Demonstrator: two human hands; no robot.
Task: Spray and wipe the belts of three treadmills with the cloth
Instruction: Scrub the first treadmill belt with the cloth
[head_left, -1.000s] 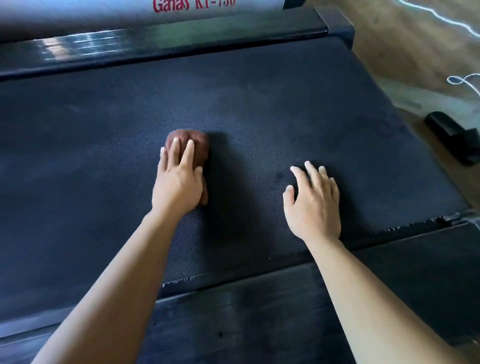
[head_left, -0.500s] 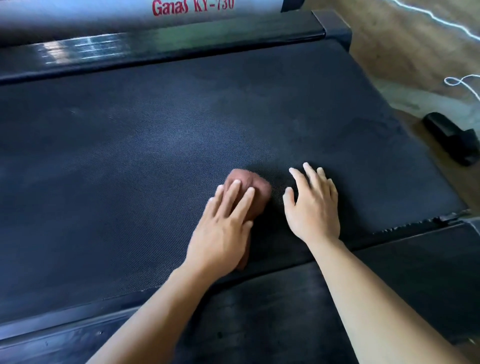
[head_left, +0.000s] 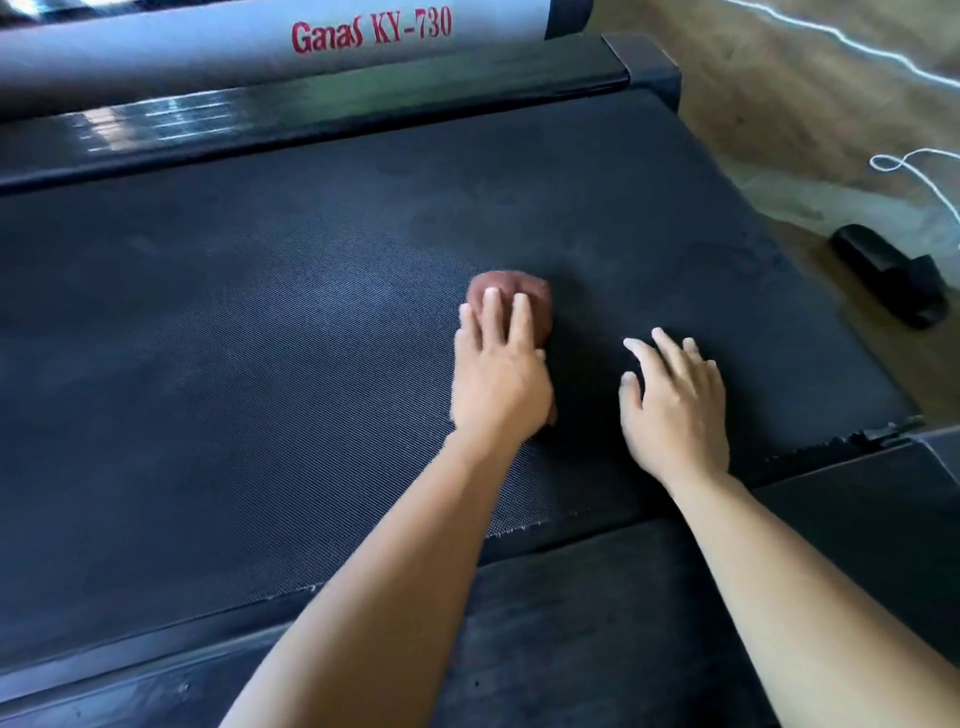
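The left hand (head_left: 498, 384) is pressing a reddish-brown cloth (head_left: 522, 290) onto the black belt (head_left: 260, 364), right of the belt's middle. Its fingers are lying straight across the top of the cloth, not curling round it. The palm is covering most of the cloth; only the far end and a sliver by the wrist are showing, so its shape is hard to make out.

The right hand (head_left: 675, 410) is resting on the belt just beside the left, fingers spread and relaxed, holding nothing. Whether its palm is touching the belt cannot be told.

The belt's near edge (head_left: 857, 436) is showing as ragged at the right end. A glossy black far rail (head_left: 311, 119) is running along the belt's other side. Above it a grey tube (head_left: 156, 52) lettered "Ganas KY-730" is running out of view. On the floor (head_left: 779, 104) at right, a black slipper (head_left: 888, 283) is lying near a white cord (head_left: 914, 171), which the frame's edge is cutting off.
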